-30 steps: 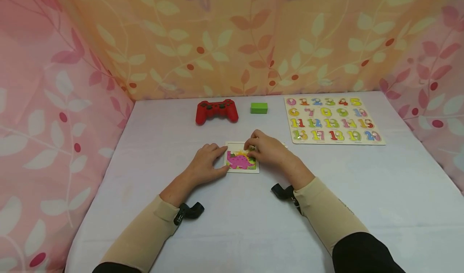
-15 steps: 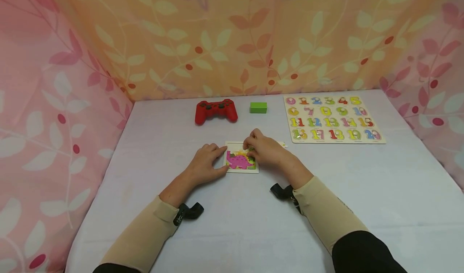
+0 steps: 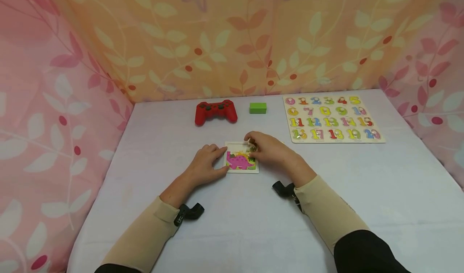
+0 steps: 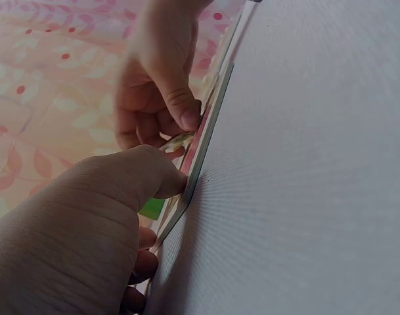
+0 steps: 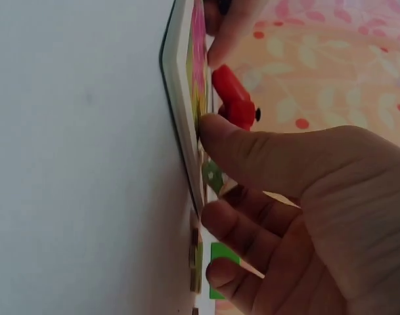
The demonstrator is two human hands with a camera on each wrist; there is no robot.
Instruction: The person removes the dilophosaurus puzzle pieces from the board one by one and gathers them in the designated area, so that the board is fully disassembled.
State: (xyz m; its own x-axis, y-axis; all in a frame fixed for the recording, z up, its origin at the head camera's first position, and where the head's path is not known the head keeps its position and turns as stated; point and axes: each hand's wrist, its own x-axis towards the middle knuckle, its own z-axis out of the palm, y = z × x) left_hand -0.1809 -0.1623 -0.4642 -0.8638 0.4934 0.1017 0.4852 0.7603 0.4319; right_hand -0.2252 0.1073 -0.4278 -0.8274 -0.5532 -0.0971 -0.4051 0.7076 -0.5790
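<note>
A small jigsaw puzzle board (image 3: 241, 171) with a white border and a pink dinosaur picture lies mid-table. My left hand (image 3: 204, 164) holds its left side, thumb near the lower corner and index finger by the upper one. Over the board's upper right part, my right hand (image 3: 271, 150) pinches a small greenish puzzle piece (image 3: 252, 145). That piece is tilted above the board in the left wrist view, where its edge (image 4: 178, 140) shows between thumb and fingers. The right fingers hide the board's upper right corner from the head view.
Behind the board are a red game controller (image 3: 216, 112) and a green block (image 3: 258, 108). A number puzzle board (image 3: 337, 119) lies at the back right. Loose pieces (image 5: 196, 259) sit just beyond the small board in the right wrist view.
My right hand's fingers have shifted and spread slightly, and the greenish piece now shows tilted between them. My left hand and the board have stayed in place.
</note>
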